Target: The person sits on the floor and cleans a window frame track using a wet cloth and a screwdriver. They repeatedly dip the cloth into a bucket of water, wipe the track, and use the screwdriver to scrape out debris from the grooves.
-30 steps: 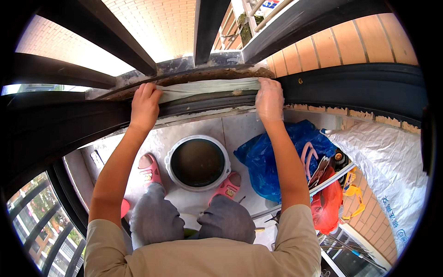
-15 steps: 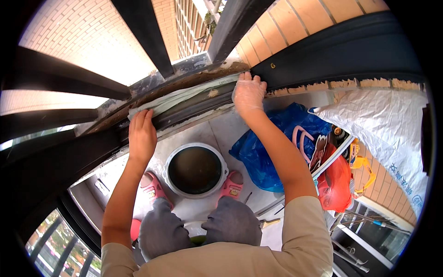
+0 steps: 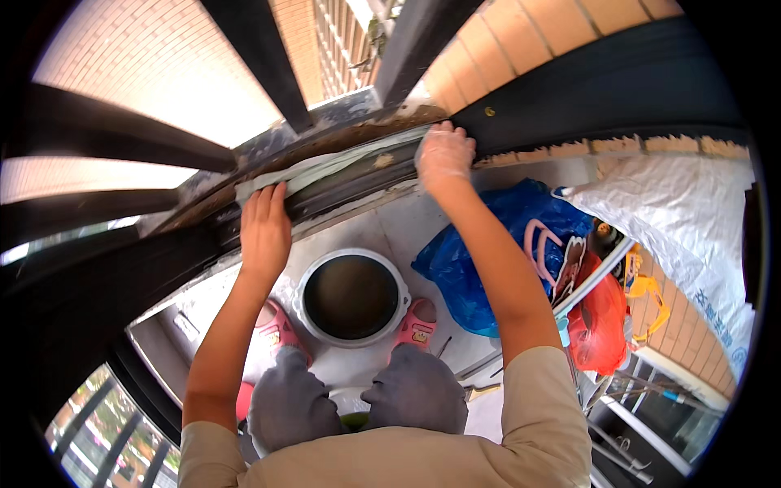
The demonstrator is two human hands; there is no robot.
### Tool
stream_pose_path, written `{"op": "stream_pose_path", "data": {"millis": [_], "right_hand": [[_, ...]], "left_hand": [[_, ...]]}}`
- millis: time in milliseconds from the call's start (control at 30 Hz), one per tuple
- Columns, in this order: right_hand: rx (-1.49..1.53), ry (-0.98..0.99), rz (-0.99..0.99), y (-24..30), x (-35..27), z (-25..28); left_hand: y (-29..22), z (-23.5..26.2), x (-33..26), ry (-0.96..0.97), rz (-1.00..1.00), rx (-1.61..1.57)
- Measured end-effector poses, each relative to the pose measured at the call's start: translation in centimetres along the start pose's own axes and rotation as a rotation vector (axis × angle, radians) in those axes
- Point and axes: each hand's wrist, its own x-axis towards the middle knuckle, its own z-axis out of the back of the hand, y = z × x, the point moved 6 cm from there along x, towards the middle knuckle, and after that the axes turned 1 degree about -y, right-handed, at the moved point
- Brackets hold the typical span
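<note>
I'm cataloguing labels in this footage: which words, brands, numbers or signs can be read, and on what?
White sack: blue characters and a round mark, not transcribed here.
Pink sandals: decorations too small to show any lettering.
Pale strip: nothing legible.
I can make out no other text.

L head fisheye looks dn @ hands (image 3: 266,229).

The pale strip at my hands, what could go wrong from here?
The strip looks creased, so it could bunch between your left hand and right hand. The clear glove on the right might tear on the rough-looking ledge. The bucket stands between your sandals, so a shifting foot could knock it and spill its dark liquid.
</note>
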Motion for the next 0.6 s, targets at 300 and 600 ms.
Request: {"op": "stream_pose_path", "data": {"millis": [300, 600], "right_hand": [[0.193, -0.289, 0.185, 0.7, -1.8, 2.9], [0.510, -0.390, 0.761, 10.2, -5.9, 3.3]], "left_hand": [[-0.7, 0.9, 1.0, -0.073, 0.103, -0.018], [1.0, 0.4, 1.0, -0.048, 0.055, 0.060]]}}
